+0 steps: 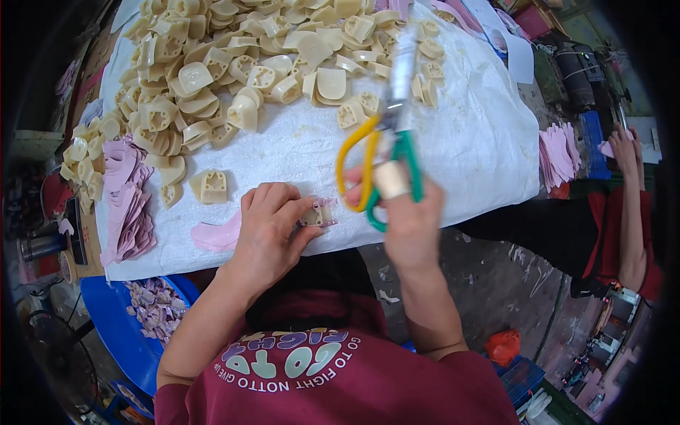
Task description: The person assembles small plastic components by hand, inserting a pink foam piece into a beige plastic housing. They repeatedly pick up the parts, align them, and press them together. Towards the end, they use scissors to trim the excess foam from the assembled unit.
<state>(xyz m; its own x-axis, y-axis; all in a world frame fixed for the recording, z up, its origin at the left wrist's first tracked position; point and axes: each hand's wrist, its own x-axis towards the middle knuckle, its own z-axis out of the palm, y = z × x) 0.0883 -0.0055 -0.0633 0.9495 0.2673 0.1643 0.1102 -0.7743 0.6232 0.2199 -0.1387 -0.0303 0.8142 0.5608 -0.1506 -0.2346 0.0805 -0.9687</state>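
Note:
My left hand [269,223] bends over the front of the white-covered table, thumb and fingers pinching a small beige moulded piece [313,215] with holes. Shiny purple material [330,212] shows around that piece. Beside the same hand lies a flat pink cut-out [216,234], partly under it. Above the table, my right hand [413,219] is closed around the scissors [363,159], which have one yellow and one green handle. Their blades point away and are blurred. A pale, round-ended cylinder [392,179] also shows in this hand; its kind is unclear.
A large heap of beige moulded pieces [241,64] covers the far table. Pink cut-outs are stacked at left [127,202] and right [559,156]. A blue tub [106,312] with purple scraps stands below left. Another person's hand [625,150] is at the far right.

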